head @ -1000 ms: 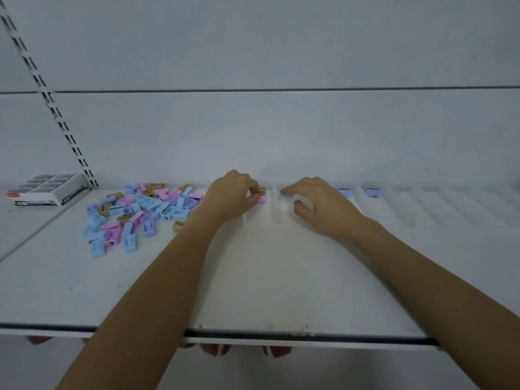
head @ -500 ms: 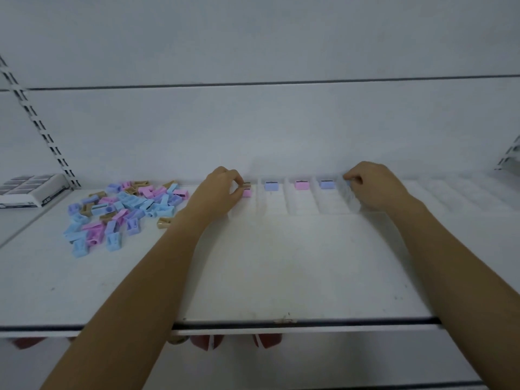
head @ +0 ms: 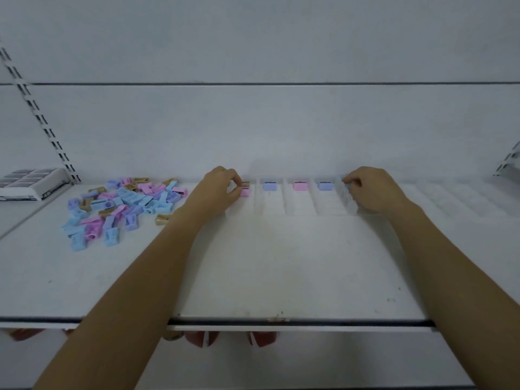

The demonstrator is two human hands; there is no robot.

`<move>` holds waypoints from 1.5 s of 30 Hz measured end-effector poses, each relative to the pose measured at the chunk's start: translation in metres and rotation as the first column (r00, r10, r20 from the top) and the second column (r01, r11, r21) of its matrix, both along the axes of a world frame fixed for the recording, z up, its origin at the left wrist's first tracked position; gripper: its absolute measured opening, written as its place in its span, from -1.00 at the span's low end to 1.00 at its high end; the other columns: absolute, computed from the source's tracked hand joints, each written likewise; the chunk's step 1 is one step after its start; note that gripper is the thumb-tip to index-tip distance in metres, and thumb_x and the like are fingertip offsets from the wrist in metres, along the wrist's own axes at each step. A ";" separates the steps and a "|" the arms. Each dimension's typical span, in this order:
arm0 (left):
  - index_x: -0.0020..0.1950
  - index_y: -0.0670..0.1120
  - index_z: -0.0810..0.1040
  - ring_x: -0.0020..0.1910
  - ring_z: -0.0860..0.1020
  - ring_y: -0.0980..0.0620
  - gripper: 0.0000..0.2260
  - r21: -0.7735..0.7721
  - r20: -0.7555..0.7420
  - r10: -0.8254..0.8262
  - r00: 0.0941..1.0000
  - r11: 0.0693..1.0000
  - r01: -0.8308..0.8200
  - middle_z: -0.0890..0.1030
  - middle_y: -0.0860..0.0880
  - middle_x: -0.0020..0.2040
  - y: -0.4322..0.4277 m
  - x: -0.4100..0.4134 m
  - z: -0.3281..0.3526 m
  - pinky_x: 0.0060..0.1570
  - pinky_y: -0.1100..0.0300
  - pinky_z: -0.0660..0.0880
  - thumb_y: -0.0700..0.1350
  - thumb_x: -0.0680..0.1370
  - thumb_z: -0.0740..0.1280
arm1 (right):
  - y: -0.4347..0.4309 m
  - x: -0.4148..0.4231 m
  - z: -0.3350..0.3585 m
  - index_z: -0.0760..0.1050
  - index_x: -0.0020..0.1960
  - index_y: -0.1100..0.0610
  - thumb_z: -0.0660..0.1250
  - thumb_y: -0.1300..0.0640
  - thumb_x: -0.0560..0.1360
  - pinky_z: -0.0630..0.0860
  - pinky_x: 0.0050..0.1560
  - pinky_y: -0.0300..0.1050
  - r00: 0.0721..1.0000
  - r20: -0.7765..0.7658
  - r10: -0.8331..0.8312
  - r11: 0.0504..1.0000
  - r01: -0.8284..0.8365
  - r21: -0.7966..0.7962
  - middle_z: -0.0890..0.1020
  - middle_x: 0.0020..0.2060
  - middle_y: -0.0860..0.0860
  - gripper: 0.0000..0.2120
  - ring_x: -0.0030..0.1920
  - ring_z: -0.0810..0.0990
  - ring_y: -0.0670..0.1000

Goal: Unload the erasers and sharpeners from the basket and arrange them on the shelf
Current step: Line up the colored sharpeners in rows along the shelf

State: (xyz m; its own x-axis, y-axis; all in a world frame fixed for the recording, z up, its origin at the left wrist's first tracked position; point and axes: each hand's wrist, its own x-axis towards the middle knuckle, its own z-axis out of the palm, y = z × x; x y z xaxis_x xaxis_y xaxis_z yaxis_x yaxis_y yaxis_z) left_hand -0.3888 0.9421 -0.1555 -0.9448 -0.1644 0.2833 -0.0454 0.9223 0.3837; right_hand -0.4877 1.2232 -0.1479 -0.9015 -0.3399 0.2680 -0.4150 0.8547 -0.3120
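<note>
While our left grip (head: 222, 190) pinched a pink sharpener (head: 245, 192), our right grip (head: 371, 190) a blue one (head: 347, 186), three (head: 300, 185) stood between; the pile (head: 121, 206) lay unsorted leftward.

The sharpeners (head: 123, 204) look like smooth pastel plastic, the shelf (head: 281, 263) matt white and scuffed, the dividers (head: 346, 199) clear plastic.

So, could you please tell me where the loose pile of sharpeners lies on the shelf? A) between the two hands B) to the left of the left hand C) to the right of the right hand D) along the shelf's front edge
B: the pile of sharpeners lies on the shelf to the left of the left hand, with the right hand further off to the right.
</note>
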 end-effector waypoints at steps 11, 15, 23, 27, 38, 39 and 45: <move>0.13 -0.17 0.52 0.05 0.51 -0.03 -0.78 -0.004 -0.097 0.024 0.995 1.000 -0.024 0.54 -0.13 0.09 -0.002 0.002 0.010 -0.02 0.23 0.33 -0.09 0.59 0.20 | 0.001 0.003 0.008 0.53 0.18 0.23 0.11 0.36 0.50 0.37 0.22 0.02 0.998 -0.061 0.005 0.991 -0.013 -0.133 0.57 0.18 0.14 -0.66 0.20 0.47 0.17; 0.10 -0.13 0.53 0.06 0.53 -0.03 -0.80 -0.006 -0.122 0.066 0.990 0.998 -0.067 0.55 -0.09 0.08 -0.004 0.006 0.019 0.08 0.08 0.44 -0.09 0.58 0.21 | -0.026 0.016 0.012 0.53 0.18 0.18 0.14 0.32 0.50 0.36 0.17 -0.05 0.971 -0.147 0.190 0.970 -0.209 -0.127 0.59 0.14 0.11 -0.68 0.17 0.48 0.14; 0.11 -0.07 0.51 0.04 0.52 -0.01 -0.82 -0.187 -0.053 0.100 0.994 0.976 -0.108 0.59 -0.01 0.06 -0.042 0.048 0.061 0.03 0.09 0.44 -0.06 0.57 0.22 | -0.105 0.065 0.034 0.47 0.25 0.10 0.18 0.22 0.53 0.37 0.19 -0.05 0.831 -0.044 0.554 0.833 -0.553 0.029 0.55 0.17 0.04 -0.69 0.17 0.48 0.06; 0.14 -0.08 0.50 0.04 0.53 -0.03 -0.81 -0.292 -0.007 0.113 0.994 0.950 -0.110 0.60 -0.03 0.06 -0.079 0.078 0.089 0.01 0.08 0.44 -0.06 0.57 0.23 | -0.155 0.097 0.045 0.46 0.25 0.07 0.18 0.20 0.51 0.43 0.16 -0.06 0.784 0.030 0.620 0.780 -0.619 0.089 0.55 0.14 0.00 -0.68 0.11 0.50 0.02; 0.11 -0.07 0.51 -0.11 0.46 0.07 -0.84 -0.377 0.120 0.072 0.990 0.926 -0.022 0.57 0.01 0.04 -0.191 0.175 0.104 -0.02 0.11 0.45 -0.14 0.55 0.26 | -0.273 0.170 0.048 0.47 0.24 0.07 0.19 0.19 0.52 0.37 0.05 -0.17 0.736 0.070 0.673 0.721 -0.675 0.155 0.55 0.12 0.01 -0.69 -0.06 0.37 -0.10; 0.12 -0.08 0.51 -0.10 0.46 0.07 -0.84 -0.379 0.141 0.077 0.987 0.925 -0.018 0.57 -0.01 0.07 -0.200 0.178 0.103 -0.01 0.11 0.45 -0.15 0.54 0.27 | -0.282 0.173 0.049 0.47 0.23 0.07 0.20 0.18 0.52 0.39 0.07 -0.15 0.732 0.078 0.676 0.717 -0.679 0.161 0.55 0.14 0.01 -0.70 -0.05 0.38 -0.09; 0.25 -0.08 0.49 0.10 0.46 -0.03 -0.73 -0.380 0.308 0.104 0.946 0.925 0.022 0.47 -0.10 0.22 -0.231 0.178 0.081 0.07 0.20 0.33 -0.16 0.56 0.25 | -0.329 0.174 0.058 0.44 0.26 0.06 0.21 0.13 0.53 0.34 -0.01 -0.16 0.737 0.086 0.671 0.700 -0.667 0.256 0.48 0.18 0.02 -0.70 -0.02 0.35 -0.08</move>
State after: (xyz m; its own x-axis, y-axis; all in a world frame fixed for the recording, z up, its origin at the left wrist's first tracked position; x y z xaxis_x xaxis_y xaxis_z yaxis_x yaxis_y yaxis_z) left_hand -0.2105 0.7108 -0.0741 -0.9890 -0.1469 0.0184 -0.1474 0.9886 -0.0299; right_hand -0.3133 0.8945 -0.0896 -0.4078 -0.9082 0.0939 -0.9104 0.3966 -0.1177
